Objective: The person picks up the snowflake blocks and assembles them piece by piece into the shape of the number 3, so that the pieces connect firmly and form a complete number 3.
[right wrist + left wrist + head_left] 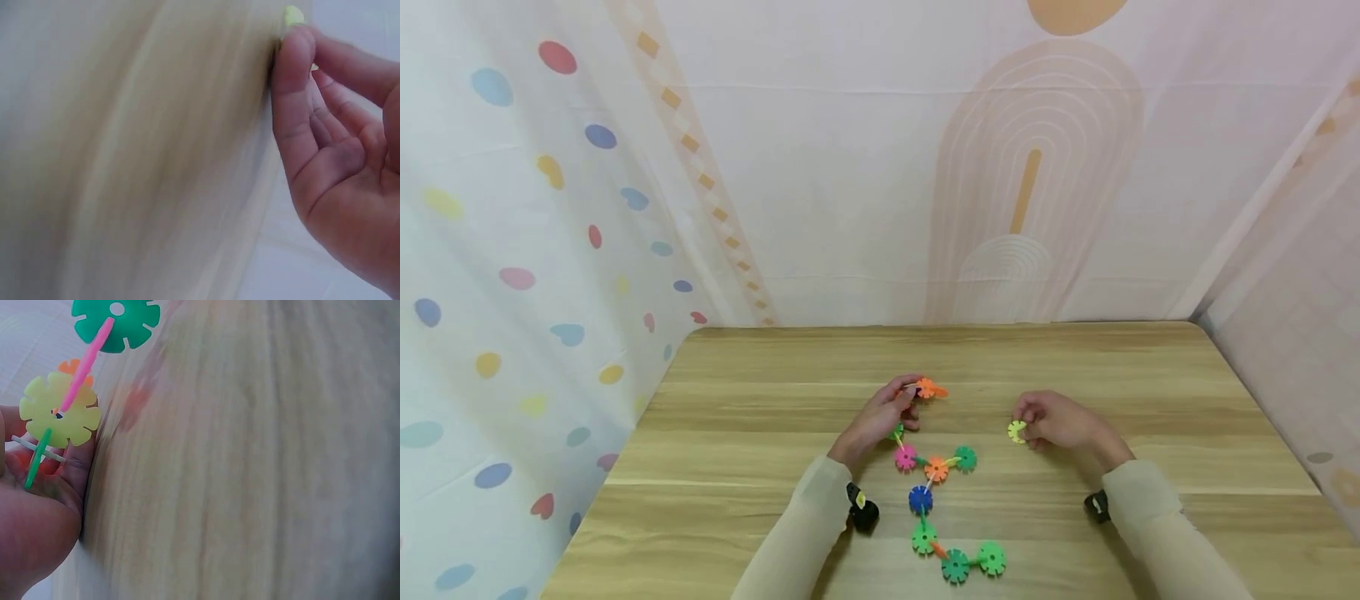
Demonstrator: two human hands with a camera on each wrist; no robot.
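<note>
an orange snowflake piece (928, 388) is pinched at the fingertips of the left hand (880, 419), with the chain of linked discs (936, 500) trailing below that hand. a yellow-green disc (1017, 431) is gripped by the curled right hand (1060, 421) — at its fingertips, on the wooden table (1150, 375).

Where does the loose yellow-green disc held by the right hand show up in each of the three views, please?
Head: yellow-green disc right of centre, pinched at the right hand's fingertips, apart from the chain.
Left wrist: not identifiable; the yellow disc there carries sticks.
Right wrist: a sliver at top, above the fingertips.
Shared landmark: the wooden table.
</note>
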